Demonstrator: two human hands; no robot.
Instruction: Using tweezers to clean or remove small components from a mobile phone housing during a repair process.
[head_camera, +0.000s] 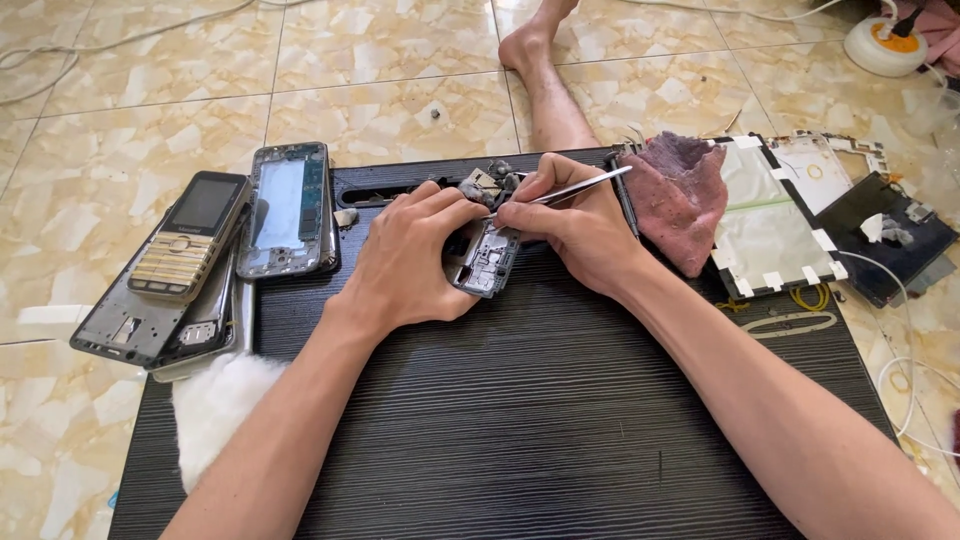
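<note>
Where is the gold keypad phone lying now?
In the head view, the gold keypad phone lies at the left, on a stack of phone frames, beside the open phone frame.

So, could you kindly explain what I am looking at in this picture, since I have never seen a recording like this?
There is one picture, taken by a camera worn on a person's head, looking down at their own two bare hands; no machine is involved. The person sits on a tiled floor at a low black board.

The left hand steadies a small opened phone part on the board. The right hand holds thin metal tweezers, tips pointed at that part.

To the left lie a gold keypad phone, a phone frame and white fluff. To the right are a reddish cloth and a taped flat panel. A bare foot shows beyond the board.
</note>
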